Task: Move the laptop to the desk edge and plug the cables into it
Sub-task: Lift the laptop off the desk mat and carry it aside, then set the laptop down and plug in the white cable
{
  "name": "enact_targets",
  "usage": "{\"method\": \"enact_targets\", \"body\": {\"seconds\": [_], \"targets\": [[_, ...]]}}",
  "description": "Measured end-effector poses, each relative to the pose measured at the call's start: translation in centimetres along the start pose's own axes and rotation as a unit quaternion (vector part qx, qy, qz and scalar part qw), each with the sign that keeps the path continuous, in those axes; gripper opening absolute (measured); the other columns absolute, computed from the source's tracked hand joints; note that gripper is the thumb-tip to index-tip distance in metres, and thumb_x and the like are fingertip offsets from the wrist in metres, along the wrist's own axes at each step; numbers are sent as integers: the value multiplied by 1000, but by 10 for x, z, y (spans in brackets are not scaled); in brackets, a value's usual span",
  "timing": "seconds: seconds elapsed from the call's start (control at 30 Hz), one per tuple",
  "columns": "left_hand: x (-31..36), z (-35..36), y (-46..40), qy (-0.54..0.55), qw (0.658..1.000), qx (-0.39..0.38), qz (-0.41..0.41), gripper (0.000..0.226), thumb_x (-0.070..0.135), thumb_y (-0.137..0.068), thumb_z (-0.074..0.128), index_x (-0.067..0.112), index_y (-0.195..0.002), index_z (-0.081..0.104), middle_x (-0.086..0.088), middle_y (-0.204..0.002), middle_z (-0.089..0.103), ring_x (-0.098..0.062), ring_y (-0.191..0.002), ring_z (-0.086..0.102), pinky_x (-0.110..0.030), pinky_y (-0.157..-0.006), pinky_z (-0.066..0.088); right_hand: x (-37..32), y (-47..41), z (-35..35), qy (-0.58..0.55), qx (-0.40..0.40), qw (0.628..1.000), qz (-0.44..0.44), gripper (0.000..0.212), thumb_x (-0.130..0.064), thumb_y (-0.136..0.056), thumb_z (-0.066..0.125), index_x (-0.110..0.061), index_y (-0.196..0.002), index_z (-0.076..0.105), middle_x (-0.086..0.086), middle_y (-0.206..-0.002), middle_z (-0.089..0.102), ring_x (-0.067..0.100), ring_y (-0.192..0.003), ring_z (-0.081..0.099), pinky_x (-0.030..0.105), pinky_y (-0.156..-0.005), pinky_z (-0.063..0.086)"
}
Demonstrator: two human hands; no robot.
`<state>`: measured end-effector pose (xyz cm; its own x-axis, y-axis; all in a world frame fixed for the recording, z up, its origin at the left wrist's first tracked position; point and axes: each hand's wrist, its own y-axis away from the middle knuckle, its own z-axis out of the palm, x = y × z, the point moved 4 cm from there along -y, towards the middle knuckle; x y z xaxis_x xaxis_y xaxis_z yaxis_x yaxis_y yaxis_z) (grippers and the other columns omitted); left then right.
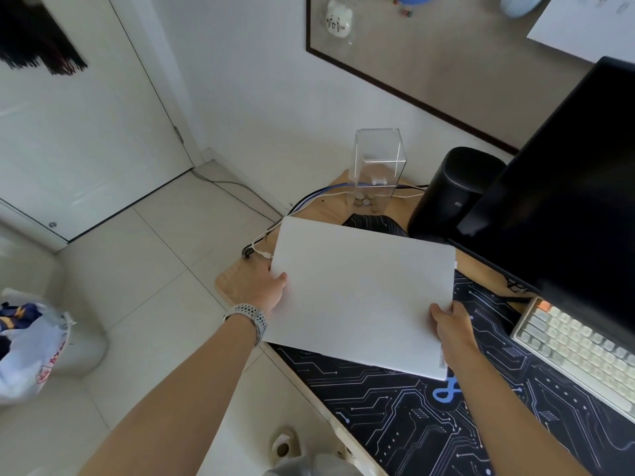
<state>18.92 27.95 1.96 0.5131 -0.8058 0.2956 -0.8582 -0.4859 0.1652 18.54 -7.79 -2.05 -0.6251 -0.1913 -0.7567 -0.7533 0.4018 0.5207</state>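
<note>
Laptop (360, 297): closed, white, over desk (237, 280) corner
Left hand (266, 290): gripping laptop's left edge
Right hand (450, 324): gripping its near-right corner
Cables (261, 247): loose beside laptop's left edge

bare forearms, perforated white watch band (252, 316) on left wrist

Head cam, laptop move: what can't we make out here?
- Laptop ports: only the closed lid shows.
- Cable plug types: too small, partly behind the laptop.
- Fingers of left hand and right hand: under the laptop.
- Keyboard: cut off by monitor and right frame edge.
</note>
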Motion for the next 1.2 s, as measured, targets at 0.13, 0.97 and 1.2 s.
{"method": "enact_targets", "body": {"seconds": [0.13,0.97,1.2], "targets": [[-5,-5,-5,-12,999,-25,41,27,46,-83,56,20,-76,56,6,-65,53,-13,-55,49,-23,-46,33,-3,0,0,21,5,1000,-4,34,-14,-95,50,-6,-128,44,10,-110,55,26,-95,51,37,-82,42],[-91,-51,-151,288,891,-225,269,14,17,-95,53,8,-101,62,-2,-103,64,-17,-103,57,-27,-90,43,-117,150,200,91,187,949,-239,59,-23,-92,57,-23,-142,26,0,-144,38,19,-129,38,38,-103,39],[-63,-22,-174,206,875,-253,357,17,15,-92,55,8,-89,70,-15,-85,71,-29,-84,66,-40,-86,51,-132,130,219,93,206,940,-256,55,-21,-93,55,-23,-141,29,0,-145,38,16,-131,37,40,-105,40]]}}
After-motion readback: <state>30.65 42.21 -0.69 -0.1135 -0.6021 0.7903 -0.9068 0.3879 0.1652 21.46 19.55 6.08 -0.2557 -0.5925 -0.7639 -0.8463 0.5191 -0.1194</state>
